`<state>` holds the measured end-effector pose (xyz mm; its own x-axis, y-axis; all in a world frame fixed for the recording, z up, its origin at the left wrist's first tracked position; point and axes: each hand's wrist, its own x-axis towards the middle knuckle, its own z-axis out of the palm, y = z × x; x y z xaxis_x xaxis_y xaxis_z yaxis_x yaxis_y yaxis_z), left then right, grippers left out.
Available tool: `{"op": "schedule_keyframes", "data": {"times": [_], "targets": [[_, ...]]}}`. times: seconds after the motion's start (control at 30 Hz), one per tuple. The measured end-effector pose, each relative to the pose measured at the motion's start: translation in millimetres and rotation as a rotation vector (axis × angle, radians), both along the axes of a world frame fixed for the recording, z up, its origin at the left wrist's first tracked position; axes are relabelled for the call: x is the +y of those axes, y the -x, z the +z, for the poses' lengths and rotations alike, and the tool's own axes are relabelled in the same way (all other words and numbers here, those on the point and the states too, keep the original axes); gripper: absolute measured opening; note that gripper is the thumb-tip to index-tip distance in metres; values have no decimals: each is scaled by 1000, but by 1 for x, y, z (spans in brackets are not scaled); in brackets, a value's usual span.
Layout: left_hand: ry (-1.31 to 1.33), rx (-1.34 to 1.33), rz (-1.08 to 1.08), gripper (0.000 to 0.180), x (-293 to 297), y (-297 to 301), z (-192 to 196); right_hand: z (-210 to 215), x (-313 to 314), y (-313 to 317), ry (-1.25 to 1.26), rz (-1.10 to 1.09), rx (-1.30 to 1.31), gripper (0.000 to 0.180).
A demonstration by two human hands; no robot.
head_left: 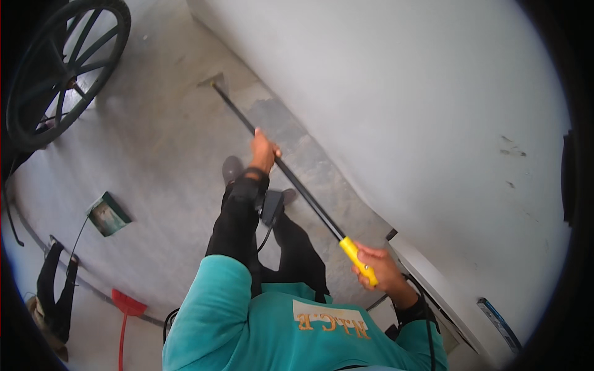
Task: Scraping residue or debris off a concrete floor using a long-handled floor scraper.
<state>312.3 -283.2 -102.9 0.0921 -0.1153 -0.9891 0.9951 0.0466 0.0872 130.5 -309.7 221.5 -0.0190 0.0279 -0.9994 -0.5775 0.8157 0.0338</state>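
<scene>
A long-handled floor scraper (pixel 309 195) runs diagonally across the view, with a black pole, a yellow grip and a flat, wide blade. Its blade rests on the concrete floor (pixel 164 154) near the foot of the white wall. My left hand (pixel 264 152) is closed around the middle of the pole. Lower down on the right, my right hand (pixel 378 269) wraps around the yellow grip at the pole's near end. Along the wall base by the blade, a darker grey patch (pixel 278 120) marks the floor. My shoes stand left of the pole.
The white wall (pixel 396 93) borders the right side. At upper left stands a large spoked wheel (pixel 68 77). A green dustpan (pixel 109 214) with a thin handle lies on the left, and a red long-handled tool (pixel 128 303) sits below it. Another person (pixel 54 294) is at far left.
</scene>
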Motion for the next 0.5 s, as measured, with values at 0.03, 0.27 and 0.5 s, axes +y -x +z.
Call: {"op": "schedule_keyframes", "data": {"times": [0.03,0.27,0.5], "targets": [[-7,-30,-31,38,9,16,5,8,2,6,0,38,-12,41],[64,-115,-118,40,18,8,-17,4,-9,-4,50,118,-92,43],[-38,1,-7,42,5,27,-3,15,-31,8,21,126,-4,43]]}}
